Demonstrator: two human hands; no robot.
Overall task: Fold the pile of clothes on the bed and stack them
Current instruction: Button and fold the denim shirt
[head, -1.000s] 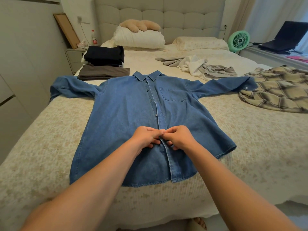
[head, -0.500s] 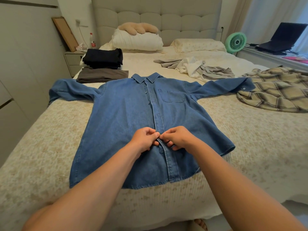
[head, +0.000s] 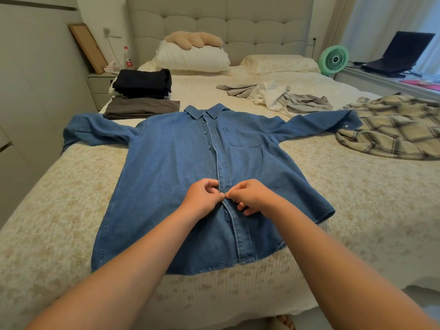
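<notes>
A blue denim shirt (head: 166,177) lies flat, front up, on the bed (head: 357,198) with both sleeves spread out. My left hand (head: 202,198) and my right hand (head: 250,197) meet at the button placket below the chest pocket, each pinching the placket edge. A plaid shirt (head: 395,132) lies unfolded at the right. A heap of grey and white clothes (head: 278,96) sits behind the shirt. Folded dark garments (head: 142,84) are stacked at the back left, with a folded grey-brown piece (head: 142,107) in front of them.
Two pillows (head: 192,58) and a plush toy (head: 192,39) lie by the headboard. A nightstand (head: 100,85) with a bottle stands at the left, a green fan (head: 334,59) and a laptop (head: 402,53) at the right. A wardrobe wall runs along the left.
Both hands stay at the placket, shifting slightly lower along it while the fingers work. The shirt has not moved.
</notes>
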